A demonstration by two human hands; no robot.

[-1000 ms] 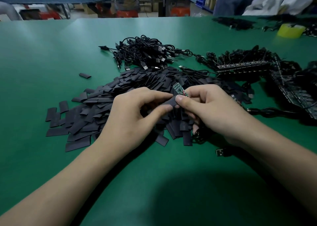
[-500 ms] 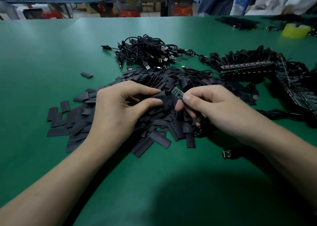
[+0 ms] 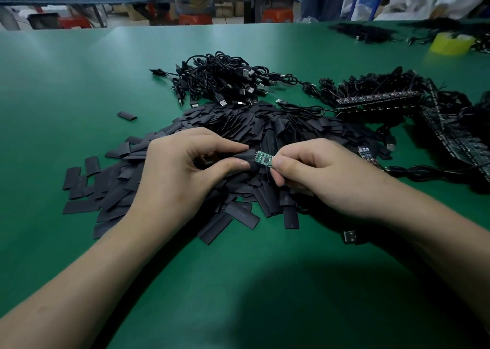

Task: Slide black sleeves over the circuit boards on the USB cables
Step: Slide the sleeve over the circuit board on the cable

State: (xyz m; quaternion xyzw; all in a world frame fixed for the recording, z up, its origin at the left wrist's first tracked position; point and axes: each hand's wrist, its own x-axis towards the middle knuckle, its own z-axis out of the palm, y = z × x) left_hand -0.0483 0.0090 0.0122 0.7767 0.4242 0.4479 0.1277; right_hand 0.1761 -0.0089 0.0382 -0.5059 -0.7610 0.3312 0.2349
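A green table (image 3: 79,89) fills the view. In the middle of it spreads a broad pile of flat black sleeves (image 3: 265,128), and just behind the pile lies a tangled bundle of USB cables (image 3: 225,81). To the right, dark strips of joined boards (image 3: 379,100) rest among more cable.

Both hands hover over the near side of the pile, close together. The left hand (image 3: 180,173) is curled, pinching one black sleeve (image 3: 242,157) between thumb and forefinger, with the sleeve's end pointing right. The right hand (image 3: 326,173) is also curled, its thumb and forefinger pinching the right end of a small green circuit board (image 3: 263,158). The board sits in the gap between the two hands, tilted slightly, with its left end meeting the end of the held sleeve. Whether it has entered the sleeve cannot be told.

A yellow tape roll (image 3: 450,43) stands at the far right edge. A single stray sleeve (image 3: 127,115) lies apart, left of the pile. A loose USB plug (image 3: 349,236) lies on the table just under the right wrist.
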